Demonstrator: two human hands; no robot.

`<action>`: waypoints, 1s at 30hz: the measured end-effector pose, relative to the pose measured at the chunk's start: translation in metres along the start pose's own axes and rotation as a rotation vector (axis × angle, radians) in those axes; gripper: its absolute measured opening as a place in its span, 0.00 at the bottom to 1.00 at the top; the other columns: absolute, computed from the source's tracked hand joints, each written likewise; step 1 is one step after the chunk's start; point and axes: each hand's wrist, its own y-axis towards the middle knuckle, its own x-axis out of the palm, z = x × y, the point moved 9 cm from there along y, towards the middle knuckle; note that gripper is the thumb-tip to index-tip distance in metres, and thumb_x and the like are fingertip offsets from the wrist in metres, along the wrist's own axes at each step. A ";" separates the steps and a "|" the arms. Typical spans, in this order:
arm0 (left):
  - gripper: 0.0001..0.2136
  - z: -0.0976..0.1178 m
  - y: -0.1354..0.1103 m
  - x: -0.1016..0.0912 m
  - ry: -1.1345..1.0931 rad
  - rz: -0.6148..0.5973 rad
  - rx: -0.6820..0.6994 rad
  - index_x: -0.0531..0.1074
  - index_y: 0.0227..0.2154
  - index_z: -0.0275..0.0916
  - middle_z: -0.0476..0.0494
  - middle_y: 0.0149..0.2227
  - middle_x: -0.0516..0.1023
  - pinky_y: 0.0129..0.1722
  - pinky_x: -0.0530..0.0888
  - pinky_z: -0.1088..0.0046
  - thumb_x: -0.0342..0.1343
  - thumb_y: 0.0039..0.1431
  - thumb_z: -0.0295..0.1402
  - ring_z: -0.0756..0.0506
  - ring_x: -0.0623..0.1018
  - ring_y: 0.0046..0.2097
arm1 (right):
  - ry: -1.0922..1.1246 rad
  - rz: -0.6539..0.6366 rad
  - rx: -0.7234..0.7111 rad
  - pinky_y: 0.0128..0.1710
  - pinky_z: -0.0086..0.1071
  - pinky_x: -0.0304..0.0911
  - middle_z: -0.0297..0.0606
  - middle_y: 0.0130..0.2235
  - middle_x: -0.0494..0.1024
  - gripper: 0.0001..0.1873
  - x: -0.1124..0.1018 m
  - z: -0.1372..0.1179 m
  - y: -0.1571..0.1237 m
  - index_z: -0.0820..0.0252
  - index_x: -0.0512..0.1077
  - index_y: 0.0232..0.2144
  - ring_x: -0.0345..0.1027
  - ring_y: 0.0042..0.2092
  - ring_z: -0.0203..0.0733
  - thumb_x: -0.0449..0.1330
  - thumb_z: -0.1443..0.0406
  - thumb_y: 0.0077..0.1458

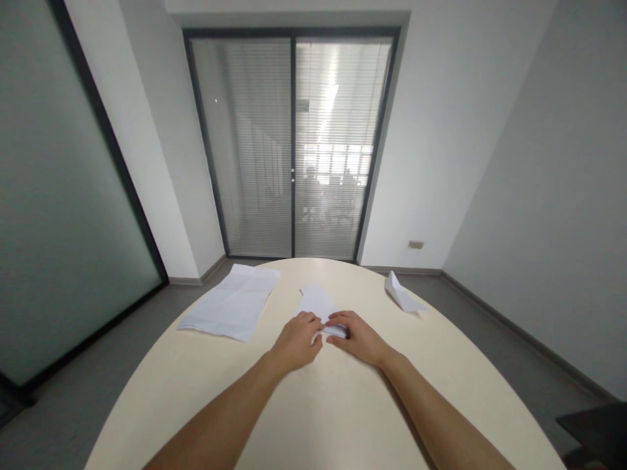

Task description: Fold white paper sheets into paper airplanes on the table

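Note:
A partly folded sheet of white paper [317,300] lies on the table in front of me, its narrow far end pointing away. My left hand [300,341] rests at the paper's near left side, fingers bent and closed over its edge. On the other side, my right hand [356,334] curls round the near right corner, with the thumb low and the fingers on top. Both hands' fingertips almost meet at the near edge. The fingers hide part of the folds there.
The pale round table [313,418] bears a stack of white paper sheets [230,303] at the left and a folded paper piece [402,297] standing at the right. Beyond it is a glass door with blinds [245,150]. A dark object [597,427] shows at the lower right.

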 end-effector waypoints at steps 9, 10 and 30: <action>0.13 0.000 0.000 0.000 -0.006 0.007 0.001 0.75 0.47 0.40 0.43 0.47 0.76 0.53 0.70 0.65 0.53 0.60 0.28 0.42 0.72 0.50 | -0.027 0.017 -0.025 0.57 0.46 0.63 0.44 0.50 0.77 0.17 -0.003 -0.004 -0.001 0.54 0.78 0.45 0.69 0.54 0.51 0.66 0.55 0.54; 0.13 0.000 -0.001 0.000 -0.009 0.009 0.003 0.76 0.47 0.41 0.43 0.47 0.76 0.53 0.70 0.65 0.54 0.60 0.28 0.43 0.72 0.50 | -0.034 0.018 -0.029 0.57 0.46 0.63 0.44 0.50 0.77 0.17 -0.003 -0.005 -0.001 0.54 0.78 0.45 0.69 0.54 0.51 0.66 0.55 0.54; 0.09 -0.010 0.003 0.002 -0.002 0.025 -0.080 0.78 0.43 0.43 0.46 0.43 0.79 0.49 0.71 0.67 0.54 0.64 0.34 0.44 0.74 0.47 | -0.050 -0.001 -0.056 0.57 0.45 0.61 0.44 0.51 0.77 0.19 -0.004 -0.012 -0.003 0.53 0.78 0.46 0.68 0.54 0.50 0.67 0.54 0.53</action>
